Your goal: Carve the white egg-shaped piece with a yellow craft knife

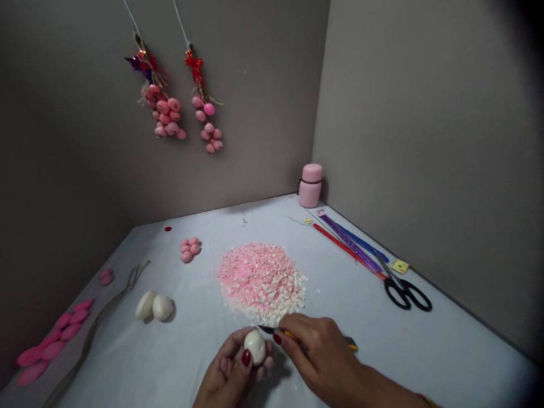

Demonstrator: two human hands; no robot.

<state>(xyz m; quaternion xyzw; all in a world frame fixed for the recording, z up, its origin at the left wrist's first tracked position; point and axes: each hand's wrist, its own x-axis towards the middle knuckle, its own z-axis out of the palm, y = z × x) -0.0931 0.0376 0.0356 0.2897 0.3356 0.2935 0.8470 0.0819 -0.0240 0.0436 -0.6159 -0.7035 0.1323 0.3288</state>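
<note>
My left hand [232,371] is closed round a small white egg-shaped piece [255,346], held up between thumb and fingers near the front edge of the table. My right hand [317,354] grips a small craft knife [272,330] with a yellow handle; its blade tip points left, just above the white piece. Right behind both hands lies a heap of pink and white shavings [261,280].
Two white egg shapes [153,306] lie to the left, with pink petals [51,340] and dry stems [106,309] beyond. Small pink balls [190,249] sit mid-table. Black scissors [406,292], coloured sticks [352,246] and a pink bottle [310,186] line the right wall. Two pink bunches [168,113] hang on the wall.
</note>
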